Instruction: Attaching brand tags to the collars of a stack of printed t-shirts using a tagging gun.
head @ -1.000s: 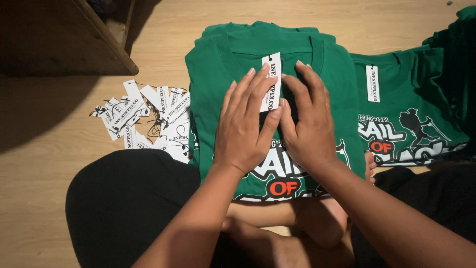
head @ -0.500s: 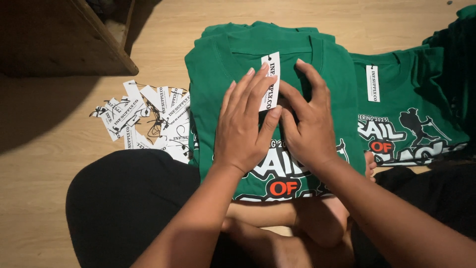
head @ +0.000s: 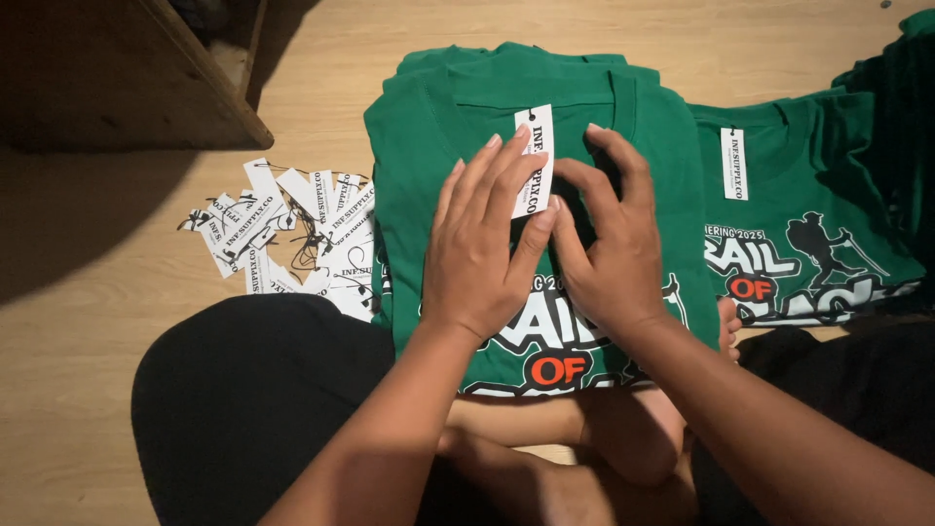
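Head view looks down on a folded green t-shirt (head: 438, 127) lying at the centre of the frame, atop a stack on the wooden floor (head: 117, 390) and partly over the person's crossed legs. Both hands rest on its chest. The left hand (head: 482, 244) lies flat with fingers spread, its fingertips on a white paper tag (head: 536, 161) near the collar; its grip is open, closed on nothing. The right hand (head: 614, 244) arches just beside it, fingers bent onto the cloth under the tag, whether pinching something I cannot tell. A loose pile of spare tags (head: 282, 239) with strings sits at centre left, and another tagged green shirt (head: 808, 195) lies at the right. To do this well, I judge, the flat hand should keep the cloth taut and the tag straight below the collar while the other works in small, careful moves.
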